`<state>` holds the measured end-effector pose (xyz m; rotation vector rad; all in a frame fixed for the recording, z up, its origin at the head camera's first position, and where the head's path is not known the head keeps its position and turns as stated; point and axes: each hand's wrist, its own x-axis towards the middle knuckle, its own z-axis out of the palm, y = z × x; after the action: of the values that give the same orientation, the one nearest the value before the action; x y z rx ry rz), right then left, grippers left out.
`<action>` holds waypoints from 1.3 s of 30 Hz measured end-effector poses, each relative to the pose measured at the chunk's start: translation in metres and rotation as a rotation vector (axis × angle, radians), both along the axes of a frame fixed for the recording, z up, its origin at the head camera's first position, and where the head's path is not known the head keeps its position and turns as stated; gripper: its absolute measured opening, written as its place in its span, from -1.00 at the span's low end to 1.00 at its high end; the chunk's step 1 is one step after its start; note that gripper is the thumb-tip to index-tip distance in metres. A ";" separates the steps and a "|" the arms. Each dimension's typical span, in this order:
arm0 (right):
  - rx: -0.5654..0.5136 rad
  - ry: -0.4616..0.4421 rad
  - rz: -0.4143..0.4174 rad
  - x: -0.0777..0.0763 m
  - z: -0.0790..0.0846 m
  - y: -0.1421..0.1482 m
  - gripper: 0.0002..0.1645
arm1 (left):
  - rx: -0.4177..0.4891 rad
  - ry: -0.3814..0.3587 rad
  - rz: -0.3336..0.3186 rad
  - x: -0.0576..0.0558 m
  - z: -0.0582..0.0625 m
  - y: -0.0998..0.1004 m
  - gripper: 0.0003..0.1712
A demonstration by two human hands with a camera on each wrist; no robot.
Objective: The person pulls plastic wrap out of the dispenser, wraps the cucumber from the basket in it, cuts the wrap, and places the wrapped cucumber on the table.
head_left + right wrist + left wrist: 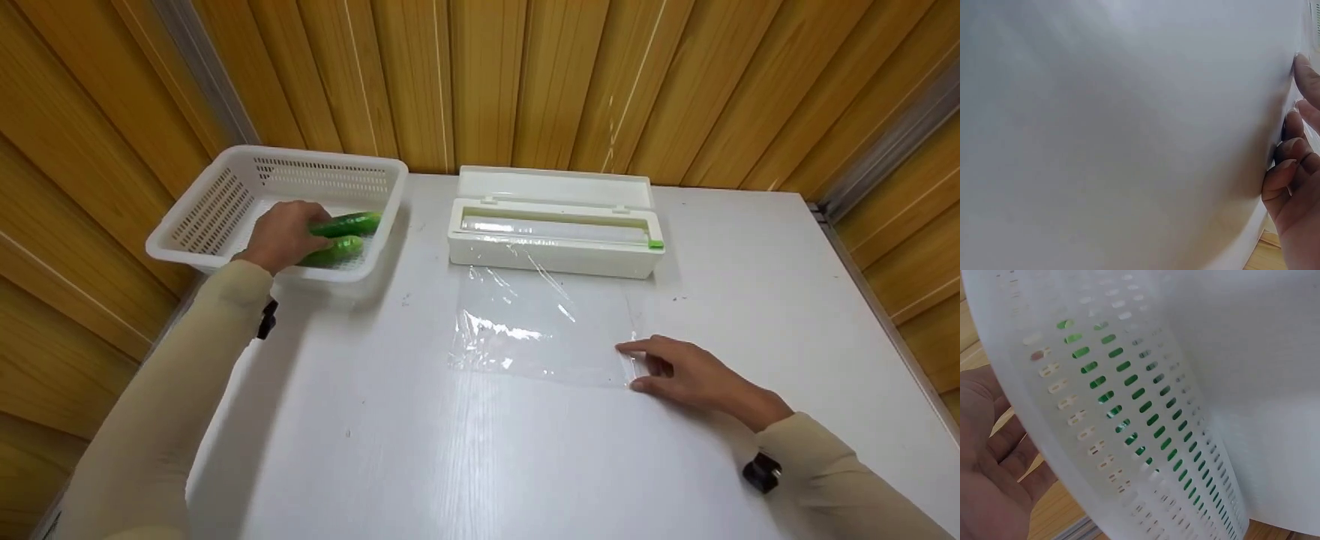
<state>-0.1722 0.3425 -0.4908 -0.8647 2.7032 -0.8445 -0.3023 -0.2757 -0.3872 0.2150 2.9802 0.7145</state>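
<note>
In the head view, my left hand (281,234) reaches into a white slotted basket (161,244). Its thumb and fingers are about the upper of two green cucumbers (349,224); the lower cucumber (337,251) lies just in front. Through the basket's slots the left wrist view gives only bits of green, and the loosely bent fingers (1013,444) show past the rim. A sheet of clear cling film (540,322) lies flat on the table, drawn from a white dispenser (555,255). At its near right corner my right hand (694,375) rests its index finger and thumb on the film.
The dispenser's lid (555,184) stands raised at the back, a film roll (555,227) inside and a green tab (655,244) at its right end. Wooden panels (487,82) wall in the white table (450,457) behind and at the sides.
</note>
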 end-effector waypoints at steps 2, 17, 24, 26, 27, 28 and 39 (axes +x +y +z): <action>0.001 0.002 0.001 0.000 0.000 0.000 -0.35 | -0.010 -0.037 0.012 -0.002 -0.001 -0.002 -0.56; -0.055 0.003 0.013 0.001 0.002 0.000 -0.38 | -0.105 -0.143 0.000 -0.015 -0.014 -0.015 -0.55; -0.046 -0.011 0.001 0.001 0.002 -0.001 -0.37 | -0.095 -0.188 0.006 -0.018 -0.019 -0.017 -0.56; -0.042 -0.016 -0.002 0.001 0.002 -0.001 -0.37 | -0.095 -0.213 0.010 -0.019 -0.020 -0.017 -0.55; -0.039 -0.019 -0.004 0.001 0.001 -0.001 -0.37 | -0.096 -0.222 0.013 -0.019 -0.021 -0.017 -0.55; -0.037 -0.024 -0.007 0.001 0.001 -0.001 -0.37 | -0.097 -0.231 0.013 -0.019 -0.021 -0.017 -0.54; -0.023 -0.013 -0.010 0.001 0.001 -0.001 -0.37 | -0.095 -0.196 -0.006 -0.020 -0.018 -0.011 -0.55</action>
<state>-0.1714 0.3416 -0.4895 -0.8485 2.6941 -0.8816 -0.3225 -0.2868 -0.4047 0.1388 2.8161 0.5561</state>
